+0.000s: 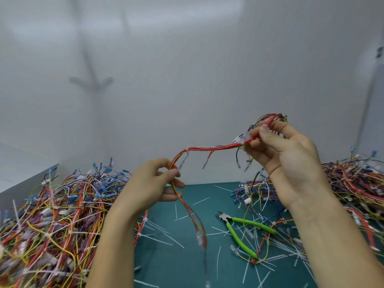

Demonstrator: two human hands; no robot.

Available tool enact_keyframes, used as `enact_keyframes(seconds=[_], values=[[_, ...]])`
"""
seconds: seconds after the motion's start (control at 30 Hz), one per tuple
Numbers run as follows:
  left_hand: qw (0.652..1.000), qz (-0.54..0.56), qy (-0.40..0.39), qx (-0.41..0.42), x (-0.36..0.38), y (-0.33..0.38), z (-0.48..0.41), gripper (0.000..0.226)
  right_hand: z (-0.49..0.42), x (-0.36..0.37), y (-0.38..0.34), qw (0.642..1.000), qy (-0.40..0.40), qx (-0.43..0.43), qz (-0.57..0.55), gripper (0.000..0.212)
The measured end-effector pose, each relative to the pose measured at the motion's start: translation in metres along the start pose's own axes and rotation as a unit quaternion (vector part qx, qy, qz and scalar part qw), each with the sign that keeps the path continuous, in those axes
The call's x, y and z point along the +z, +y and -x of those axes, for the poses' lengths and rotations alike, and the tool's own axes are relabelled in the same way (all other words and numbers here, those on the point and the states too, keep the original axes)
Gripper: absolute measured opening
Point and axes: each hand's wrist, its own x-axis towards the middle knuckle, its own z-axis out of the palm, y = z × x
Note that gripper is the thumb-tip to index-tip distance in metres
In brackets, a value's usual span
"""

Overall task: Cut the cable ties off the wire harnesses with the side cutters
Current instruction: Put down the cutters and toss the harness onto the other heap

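I hold one red-and-yellow wire harness (209, 149) stretched in the air between both hands. My left hand (153, 183) pinches its lower part, and loose wire ends hang down below it. My right hand (278, 150), higher and to the right, grips the bundled end near a white cable tie (242, 144). Another white tie (187, 149) sits at the bend of the harness. The side cutters (243, 231), with green handles, lie on the green mat (187, 267) below my right hand, untouched.
A big tangled pile of harnesses (52, 221) lies at the left, another pile (357, 188) at the right. Several cut white cable ties (158, 238) are scattered over the mat. A white wall stands close behind.
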Motion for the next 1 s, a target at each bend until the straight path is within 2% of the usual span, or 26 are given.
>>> enact_keyframes(seconds=[0.13, 0.2, 0.27, 0.33, 0.4, 0.47, 0.57, 0.7, 0.8, 0.87, 1.0], values=[[0.997, 0.058, 0.039, 0.036, 0.001, 0.001, -0.001, 0.018, 0.000, -0.002, 0.000, 0.995, -0.011, 0.003, 0.097, 0.012], [0.998, 0.043, 0.042, 0.031, 0.002, 0.000, -0.002, 0.017, 0.000, -0.003, 0.000, 0.989, -0.008, -0.016, 0.149, 0.016], [0.999, -0.028, 0.012, 0.016, 0.003, -0.003, -0.002, 0.014, 0.000, -0.003, 0.000, 0.984, -0.013, -0.038, 0.176, 0.018], [0.989, -0.140, -0.040, 0.015, 0.005, -0.003, -0.002, 0.027, 0.000, -0.003, 0.000, 0.980, -0.028, -0.057, 0.191, 0.018], [0.979, -0.194, -0.061, 0.035, 0.011, 0.001, 0.000, 0.039, 0.001, -0.002, 0.001, 0.976, -0.045, -0.075, 0.201, 0.017], [0.983, -0.160, -0.029, 0.082, 0.017, 0.010, 0.001, 0.037, 0.002, 0.000, 0.001, 0.972, -0.061, -0.094, 0.208, 0.021], [0.985, -0.004, 0.034, 0.170, 0.028, 0.027, 0.009, 0.021, 0.004, 0.003, 0.001, 0.955, -0.081, -0.126, 0.257, 0.029], [0.968, 0.147, 0.003, 0.202, 0.039, 0.046, 0.021, 0.018, 0.006, 0.009, 0.004, 0.920, -0.122, -0.158, 0.337, 0.030], [0.964, 0.168, 0.006, 0.204, 0.047, 0.050, 0.024, 0.015, 0.013, 0.016, 0.007, 0.884, -0.162, -0.203, 0.390, 0.040], [0.965, 0.165, 0.023, 0.205, 0.050, 0.050, 0.022, 0.015, 0.017, 0.019, 0.008, 0.865, -0.159, -0.224, 0.419, 0.041], [0.964, 0.183, 0.021, 0.193, 0.053, 0.049, 0.021, 0.017, 0.019, 0.019, 0.004, 0.841, -0.115, -0.242, 0.470, 0.016]])
